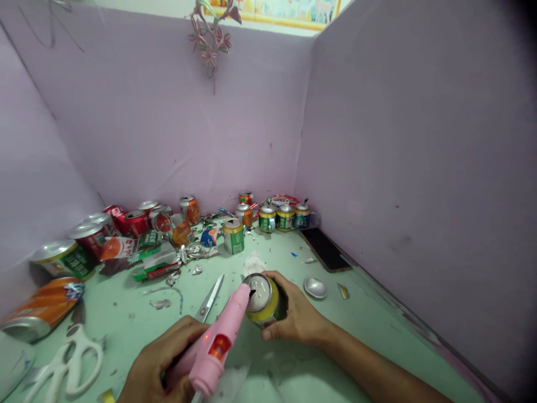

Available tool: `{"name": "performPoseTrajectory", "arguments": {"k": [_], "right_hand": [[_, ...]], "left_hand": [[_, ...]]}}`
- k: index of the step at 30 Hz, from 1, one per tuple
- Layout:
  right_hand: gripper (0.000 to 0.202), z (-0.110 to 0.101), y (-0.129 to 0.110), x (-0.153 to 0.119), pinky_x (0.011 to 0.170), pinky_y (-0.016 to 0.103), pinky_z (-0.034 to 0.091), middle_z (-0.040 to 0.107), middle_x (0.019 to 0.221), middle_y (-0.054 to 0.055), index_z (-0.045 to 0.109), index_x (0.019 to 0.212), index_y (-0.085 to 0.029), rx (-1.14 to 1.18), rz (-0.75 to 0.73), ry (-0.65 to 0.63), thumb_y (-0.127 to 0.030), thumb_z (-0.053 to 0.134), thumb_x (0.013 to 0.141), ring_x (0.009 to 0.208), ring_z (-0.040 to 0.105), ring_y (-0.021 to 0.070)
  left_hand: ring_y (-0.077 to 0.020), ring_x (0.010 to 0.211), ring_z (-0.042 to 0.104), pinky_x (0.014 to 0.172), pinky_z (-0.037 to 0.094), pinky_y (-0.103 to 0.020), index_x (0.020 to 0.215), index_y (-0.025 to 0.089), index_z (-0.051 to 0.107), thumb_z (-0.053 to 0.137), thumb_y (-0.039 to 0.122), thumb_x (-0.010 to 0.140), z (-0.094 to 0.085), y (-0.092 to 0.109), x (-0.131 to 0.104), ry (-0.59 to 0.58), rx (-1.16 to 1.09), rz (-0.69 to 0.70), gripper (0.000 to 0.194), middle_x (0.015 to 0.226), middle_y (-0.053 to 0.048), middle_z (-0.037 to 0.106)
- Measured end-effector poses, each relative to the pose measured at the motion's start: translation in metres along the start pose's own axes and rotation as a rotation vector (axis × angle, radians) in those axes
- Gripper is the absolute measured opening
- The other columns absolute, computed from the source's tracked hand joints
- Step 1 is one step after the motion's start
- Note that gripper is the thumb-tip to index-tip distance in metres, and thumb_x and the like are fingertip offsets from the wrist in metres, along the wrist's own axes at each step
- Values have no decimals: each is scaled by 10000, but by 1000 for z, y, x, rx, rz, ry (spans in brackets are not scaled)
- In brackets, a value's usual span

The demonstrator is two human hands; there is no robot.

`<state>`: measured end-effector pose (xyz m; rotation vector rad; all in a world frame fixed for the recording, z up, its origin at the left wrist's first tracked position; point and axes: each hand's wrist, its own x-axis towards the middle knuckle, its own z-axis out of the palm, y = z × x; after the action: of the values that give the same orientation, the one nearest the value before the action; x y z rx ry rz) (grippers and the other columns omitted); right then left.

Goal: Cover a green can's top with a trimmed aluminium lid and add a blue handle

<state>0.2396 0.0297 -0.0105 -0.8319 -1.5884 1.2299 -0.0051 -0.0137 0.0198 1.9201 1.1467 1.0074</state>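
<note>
Pink hot-glue gun (229, 327), one: gripped by the left hand (161, 358), fingers closed around its handle; nozzle aimed at the top of the can held opposite, small red light lit on its side. Whether contact is made by the tip cannot be told.

Yellow-rimmed can (260, 294), one: held upright, slightly tilted, near the middle of the pale green table (364, 352), and clasped at its far side by the right hand (296, 313), fingers and thumb curved around the wall.

Scissors (212, 295), one pair: blades seen just beyond the left hand, handles hidden. White-handled scissors (84, 361), one pair: laid at the left.

Metal dish-shaped piece (315, 287), one: set to the right of the held can. Smartphone (325, 251), one: laid dark-screened by the right wall (419, 168).

Green-and-yellow can (234, 238), one: stood beyond the held can. Red cans (137, 224), several: grouped at the far left among foil scraps (197, 252).
</note>
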Motion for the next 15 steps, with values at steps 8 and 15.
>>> {"name": "performPoseTrajectory", "arguments": {"k": [8, 15], "right_hand": [[777, 1, -1, -1, 775, 316, 428, 558, 975, 23, 477, 1107, -195, 1, 26, -22, -326, 843, 434, 852, 527, 201], [767, 0, -4, -1, 790, 317, 420, 573, 979, 23, 506, 1102, -190, 28, 27, -69, -273, 849, 421, 884, 523, 215]], "left_hand": [[-168, 639, 577, 575, 436, -219, 840, 222, 659, 612, 552, 688, -3, 3, 4, -71, -81, -30, 367, 728, -7, 620], [-168, 601, 564, 553, 431, -228, 806, 221, 667, 604, 566, 683, -1, 6, 3, -41, -69, -4, 372, 693, -13, 609]]}}
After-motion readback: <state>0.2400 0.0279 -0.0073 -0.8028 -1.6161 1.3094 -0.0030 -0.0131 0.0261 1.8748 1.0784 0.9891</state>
